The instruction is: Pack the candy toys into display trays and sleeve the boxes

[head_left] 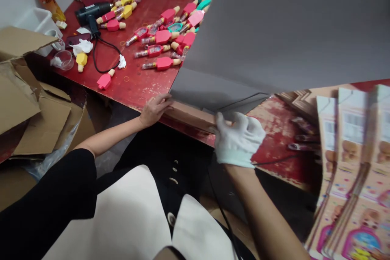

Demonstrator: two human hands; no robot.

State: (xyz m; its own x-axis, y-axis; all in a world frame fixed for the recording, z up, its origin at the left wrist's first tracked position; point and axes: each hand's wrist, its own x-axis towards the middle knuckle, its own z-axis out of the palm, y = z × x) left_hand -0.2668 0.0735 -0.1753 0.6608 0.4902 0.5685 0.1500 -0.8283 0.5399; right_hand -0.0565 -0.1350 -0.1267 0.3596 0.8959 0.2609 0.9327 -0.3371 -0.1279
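Brown strip (191,114) lies at the near edge of the red desk (143,83), directly in front of the person's body, with the large grey panel (274,28) just beyond it. Its long axis runs crosswise between the hands, slanting so that the right end sits somewhat closer to the body. Left hand (154,110), bare, at the strip's left end: palm down, fingers together and lightly bent over the edge; whether they grip or merely rest, cannot tell. Right hand (239,136), in a pale glove, at the opposite end: thumb toward the strip, fingers curled; blurred, so a firm clamp can't be confirmed. Strip therefore lies rightward from the left hand, leftward from the right; neither hand is clearly nearer, each being at one end. Beyond the left hand, pink pieces with clear tubes (164,63) and a black heat gun (91,14). Off the right hand's outer side, printed cards (359,178), overlapping.
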